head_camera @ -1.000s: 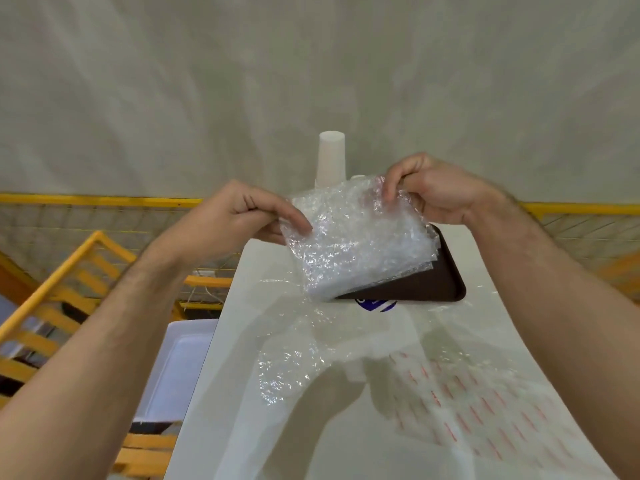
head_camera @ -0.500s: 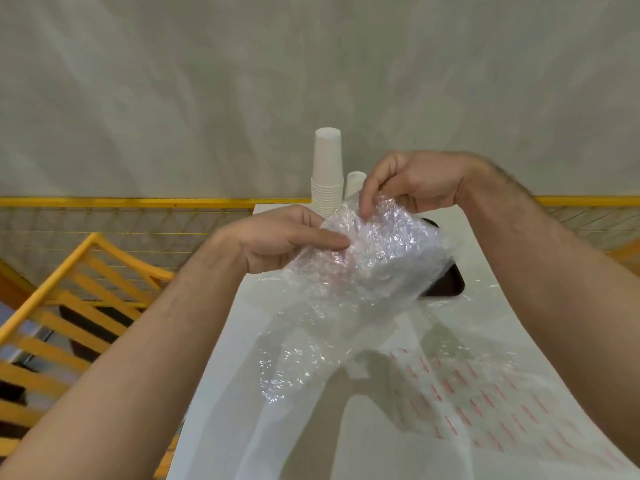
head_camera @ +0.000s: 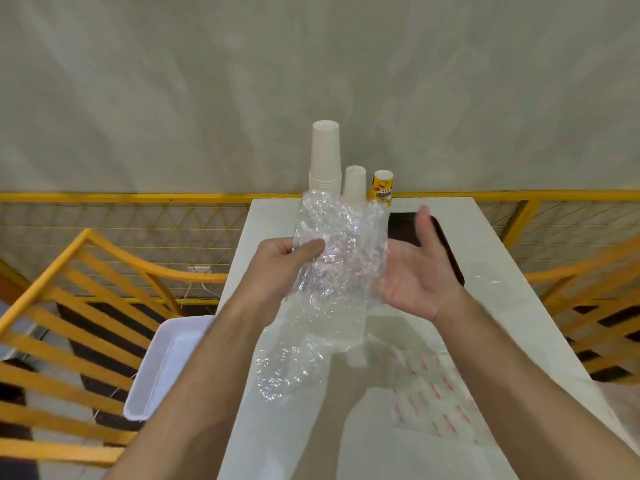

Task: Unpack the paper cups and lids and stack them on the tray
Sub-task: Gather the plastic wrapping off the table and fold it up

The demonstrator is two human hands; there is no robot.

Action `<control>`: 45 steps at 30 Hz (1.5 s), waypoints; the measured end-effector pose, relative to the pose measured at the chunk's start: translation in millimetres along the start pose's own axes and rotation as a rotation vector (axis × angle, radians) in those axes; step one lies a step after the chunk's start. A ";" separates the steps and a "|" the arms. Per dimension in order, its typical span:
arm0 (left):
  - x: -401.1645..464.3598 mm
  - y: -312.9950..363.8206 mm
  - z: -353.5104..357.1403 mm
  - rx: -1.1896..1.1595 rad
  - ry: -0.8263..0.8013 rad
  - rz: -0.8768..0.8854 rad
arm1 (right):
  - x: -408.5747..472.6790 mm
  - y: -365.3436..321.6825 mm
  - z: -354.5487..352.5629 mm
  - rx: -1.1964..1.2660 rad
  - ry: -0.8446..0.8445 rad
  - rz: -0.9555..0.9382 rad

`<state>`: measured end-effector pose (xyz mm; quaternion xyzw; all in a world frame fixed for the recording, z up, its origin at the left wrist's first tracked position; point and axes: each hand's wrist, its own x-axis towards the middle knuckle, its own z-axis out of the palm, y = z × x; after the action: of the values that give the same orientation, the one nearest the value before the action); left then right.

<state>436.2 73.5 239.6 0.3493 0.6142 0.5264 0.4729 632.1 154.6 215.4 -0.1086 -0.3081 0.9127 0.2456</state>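
I'm pinching bubble wrap [head_camera: 337, 251] in my left hand [head_camera: 284, 261]; right hand [head_camera: 415, 268] spread beside it. Next: discarding wrap.

wall [head_camera: 311, 64]: grey plaster, streaked — fills the upper view | railing [head_camera: 138, 196]: yellow metal with mesh, running below the wall | table [head_camera: 485, 237]: white, butting the railing | slatted frames [head_camera: 69, 306]: orange — flanking the table | light: even, soft
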 end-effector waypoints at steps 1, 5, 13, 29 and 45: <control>-0.8 -3.4 2.0 -0.006 0.039 -0.009 | 2.0 2.3 3.3 -0.041 0.059 -0.002; -6.2 -11.7 13.1 -0.049 0.085 0.018 | 8.1 14.0 17.3 -0.300 0.283 -0.068; -9.2 -7.0 -2.4 -0.096 -0.046 -0.057 | 4.1 7.5 8.5 -0.444 0.410 -0.037; -9.2 -5.2 -19.7 -0.025 -0.244 0.049 | -5.0 -9.8 5.2 -0.401 0.376 0.017; -13.9 -1.3 -20.0 0.071 -0.291 0.234 | -5.6 -9.6 4.2 -0.385 0.314 0.038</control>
<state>421.6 54.1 241.2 0.5073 0.5128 0.4998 0.4794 639.1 156.2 224.9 -0.2997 -0.4322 0.8135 0.2480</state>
